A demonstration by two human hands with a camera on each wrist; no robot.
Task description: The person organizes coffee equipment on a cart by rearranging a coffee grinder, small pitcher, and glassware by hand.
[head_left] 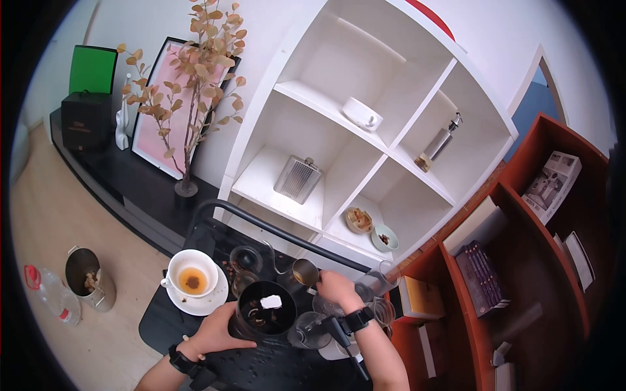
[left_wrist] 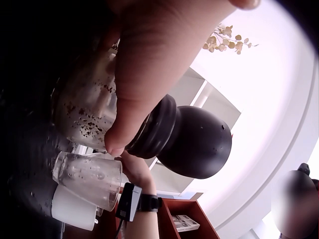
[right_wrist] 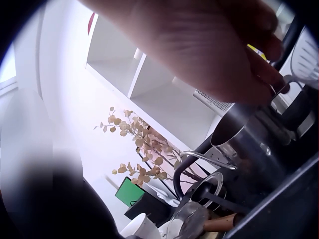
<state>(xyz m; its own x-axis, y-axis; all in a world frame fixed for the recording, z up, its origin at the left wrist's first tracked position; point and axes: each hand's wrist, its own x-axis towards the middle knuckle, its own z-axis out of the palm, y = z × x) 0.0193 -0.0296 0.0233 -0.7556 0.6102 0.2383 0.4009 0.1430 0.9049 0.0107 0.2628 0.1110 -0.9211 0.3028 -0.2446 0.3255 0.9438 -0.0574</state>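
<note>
**Two hands on the coffee tray**

Gripping from the left, the left hand [head_left: 218,333] curls its fingers round the wall of the dark glass jar [head_left: 264,311], thumb [left_wrist: 134,94] pressed on the speckled glass. The jar stands upright at the near middle of the black tray [head_left: 163,313], its long axis vertical and its open mouth up, with something white lying inside. Glass with wet grounds clinging to it looks heavy for its size, slippery and breakable, so a full wrap low on the wall seems the safest hold.

Further left, a white cup [head_left: 191,275] of amber liquid sits on its saucer.

To the right, the right hand [head_left: 338,288] reaches down over the small steel gooseneck pitcher [head_left: 301,271], fingertips at its handle; whether they actually pinch it I cannot tell. Its thin spout points left. Clear glasses [head_left: 306,329] stand just beside the jar.
</note>
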